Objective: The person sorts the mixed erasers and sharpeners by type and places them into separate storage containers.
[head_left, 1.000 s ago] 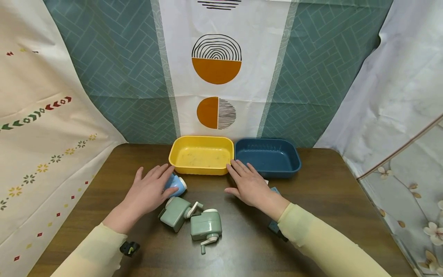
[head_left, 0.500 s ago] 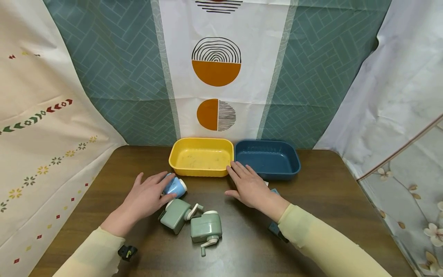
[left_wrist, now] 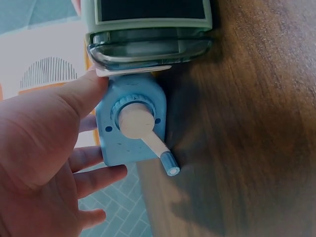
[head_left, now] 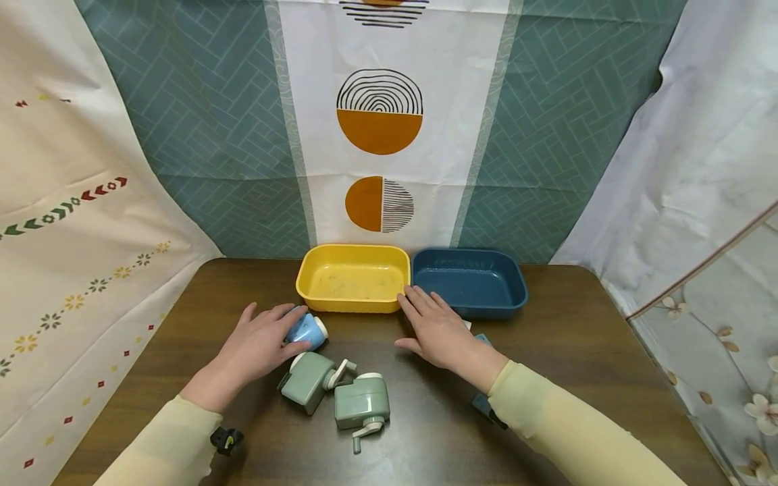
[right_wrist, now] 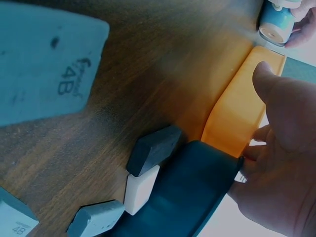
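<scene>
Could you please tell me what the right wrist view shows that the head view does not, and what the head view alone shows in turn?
Only the right wrist view shows the black block beside the blue tray and readable 4B lettering.

Only the head view shows one green crank sharpener, a second green crank sharpener and the orange half-circles.

Both share the two trays, including the yellow tray, the right hand, and the left hand at the blue crank sharpener.

Patterned cloths (head_left: 231,135) hang behind and beside a brown wood-grain table (head_left: 583,351).
</scene>
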A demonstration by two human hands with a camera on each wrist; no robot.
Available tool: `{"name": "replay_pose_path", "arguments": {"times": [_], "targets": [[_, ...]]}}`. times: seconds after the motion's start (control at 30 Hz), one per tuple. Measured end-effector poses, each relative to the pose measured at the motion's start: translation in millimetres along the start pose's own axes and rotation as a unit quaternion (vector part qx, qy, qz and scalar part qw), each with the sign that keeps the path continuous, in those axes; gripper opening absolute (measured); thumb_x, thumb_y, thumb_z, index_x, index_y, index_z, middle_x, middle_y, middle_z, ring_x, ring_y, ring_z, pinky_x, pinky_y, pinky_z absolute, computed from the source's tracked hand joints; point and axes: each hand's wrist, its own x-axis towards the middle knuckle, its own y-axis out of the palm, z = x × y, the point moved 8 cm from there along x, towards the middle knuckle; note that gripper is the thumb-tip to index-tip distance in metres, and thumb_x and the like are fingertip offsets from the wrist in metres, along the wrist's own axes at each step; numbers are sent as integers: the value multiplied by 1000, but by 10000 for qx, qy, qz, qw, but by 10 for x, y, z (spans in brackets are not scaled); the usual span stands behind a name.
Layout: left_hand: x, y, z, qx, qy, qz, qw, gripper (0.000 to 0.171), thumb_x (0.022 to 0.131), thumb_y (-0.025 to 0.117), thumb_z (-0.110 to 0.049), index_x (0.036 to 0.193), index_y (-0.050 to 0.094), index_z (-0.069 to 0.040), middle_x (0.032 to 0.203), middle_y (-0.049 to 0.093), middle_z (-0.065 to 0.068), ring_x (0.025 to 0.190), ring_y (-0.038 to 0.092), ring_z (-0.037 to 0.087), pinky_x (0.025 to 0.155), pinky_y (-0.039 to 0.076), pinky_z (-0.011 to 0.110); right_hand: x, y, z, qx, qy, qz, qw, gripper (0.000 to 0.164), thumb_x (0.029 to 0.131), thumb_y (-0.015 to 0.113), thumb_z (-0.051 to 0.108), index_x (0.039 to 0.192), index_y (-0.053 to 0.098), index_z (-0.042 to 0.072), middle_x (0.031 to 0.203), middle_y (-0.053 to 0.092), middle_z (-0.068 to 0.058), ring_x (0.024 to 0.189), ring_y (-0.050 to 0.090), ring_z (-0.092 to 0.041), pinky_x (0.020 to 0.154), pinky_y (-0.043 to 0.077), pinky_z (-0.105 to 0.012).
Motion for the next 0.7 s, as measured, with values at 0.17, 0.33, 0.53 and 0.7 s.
{"name": "replay_pose_path", "arguments": {"times": [0.17, 0.33, 0.53, 0.7], "targets": [[5, -14, 6, -59, -29, 40, 10000, 75, 99, 84, -45, 159, 59, -8, 154, 62, 23, 139, 61, 46, 122, 20, 82, 5, 9, 5, -12, 14, -16, 10000, 91, 109, 64, 58, 174, 30, 5, 182, 23, -16, 168, 21, -32, 135, 20, -53], [4, -16, 12, -32, -32, 30, 10000, 74, 99, 85, -45, 158, 60, -7, 152, 63, 23, 138, 62, 45, 122, 21, 82, 8, 14, 10, -29, 6, -9, 10000, 91, 109, 64, 59, 174, 30, 5, 182, 23, -16, 168, 21, -32, 135, 20, -53], [1, -3, 26, 23, -83, 10, 10000, 74, 99, 84, -45, 158, 61, -8, 152, 63, 23, 137, 63, 45, 122, 22, 82, 7, 17, 8, -45, 1, -28, 10000, 91, 109, 63, 60, 174, 30, 5, 181, 24, -16, 168, 21, -33, 135, 20, -53], [-6, -7, 31, 80, -66, -36, 9999, 75, 98, 86, -44, 157, 61, -6, 152, 63, 24, 135, 64, 45, 121, 24, 82, 5, 15, 7, -24, 21, -31, 10000, 91, 109, 63, 59, 174, 30, 5, 182, 23, -16, 168, 21, -32, 135, 20, -53]]}}
